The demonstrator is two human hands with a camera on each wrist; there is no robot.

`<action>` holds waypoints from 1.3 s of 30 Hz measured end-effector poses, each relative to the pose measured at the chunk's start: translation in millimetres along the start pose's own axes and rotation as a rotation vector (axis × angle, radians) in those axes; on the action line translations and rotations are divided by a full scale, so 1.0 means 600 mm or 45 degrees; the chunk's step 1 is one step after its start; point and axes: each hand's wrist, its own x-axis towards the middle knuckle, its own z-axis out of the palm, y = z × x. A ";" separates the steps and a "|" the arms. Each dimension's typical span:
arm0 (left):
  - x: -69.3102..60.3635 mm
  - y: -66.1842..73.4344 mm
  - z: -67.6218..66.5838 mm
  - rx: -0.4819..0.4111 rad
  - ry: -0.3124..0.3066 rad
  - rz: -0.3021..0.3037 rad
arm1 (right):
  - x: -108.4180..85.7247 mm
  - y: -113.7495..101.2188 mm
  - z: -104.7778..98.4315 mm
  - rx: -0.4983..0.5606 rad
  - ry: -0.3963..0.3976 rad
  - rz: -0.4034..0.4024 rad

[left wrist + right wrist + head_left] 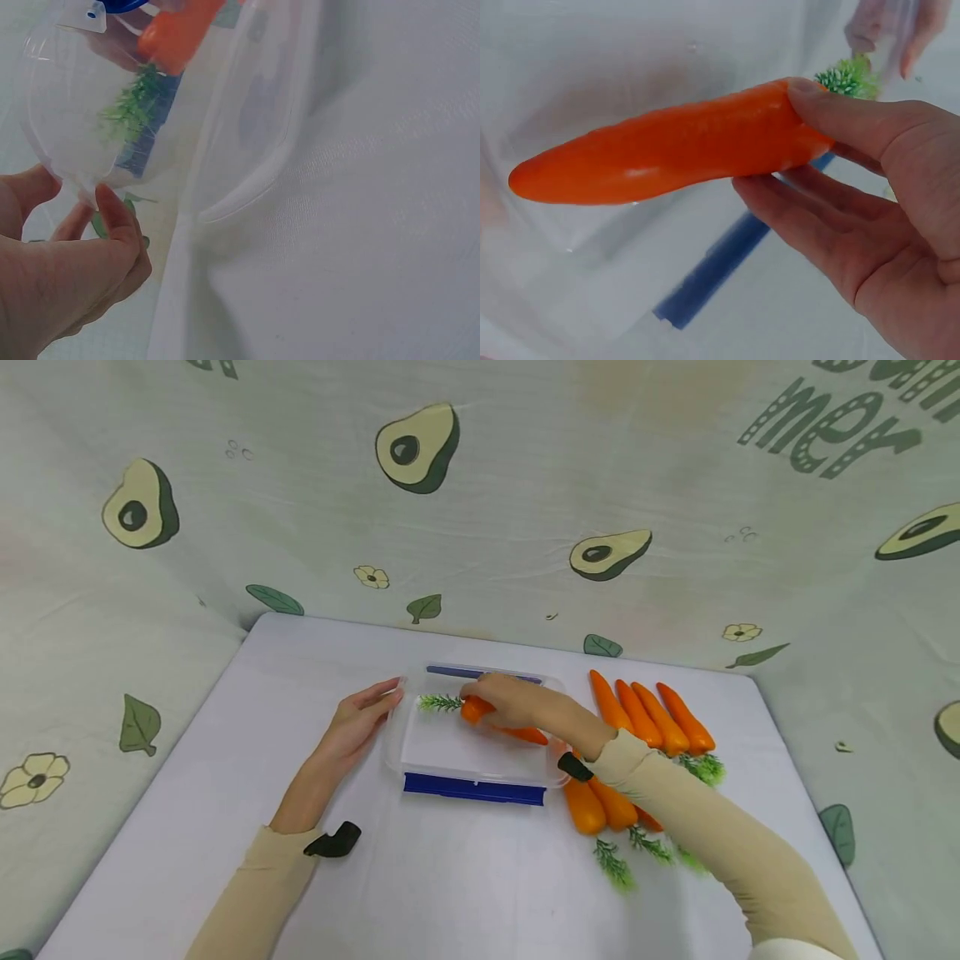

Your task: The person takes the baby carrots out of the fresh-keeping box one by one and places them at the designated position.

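A clear plastic food container (480, 764) with blue latch flaps lies on the white table. My left hand (358, 727) holds its left edge; in the left wrist view the thumb and fingertips (112, 206) pinch the clear rim. Over the container, my right hand (517, 700) grips an orange toy carrot (667, 150) near its thick end. The carrot's green leafy top (440, 702) points left and its tip points right. In the right wrist view the thumb lies on top and the fingers are underneath. Whether the carrot touches the container floor, I cannot tell.
Several carrots (660, 718) lie in a row right of the container, leafy tops toward me. Nearer, more carrots (585, 807) lie partly under my right forearm. A cloth printed with avocados (417, 447) hangs behind the table (420, 877).
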 end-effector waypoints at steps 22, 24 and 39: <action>0.001 0.001 -0.004 -0.004 -0.027 0.000 | -0.089 0.020 -0.073 0.232 0.308 -0.164; 0.001 0.001 -0.004 -0.005 -0.034 0.001 | -0.097 0.022 -0.077 0.257 0.317 -0.158; -0.001 0.000 -0.005 -0.017 -0.042 0.009 | -0.169 0.039 -0.092 0.398 0.431 -0.084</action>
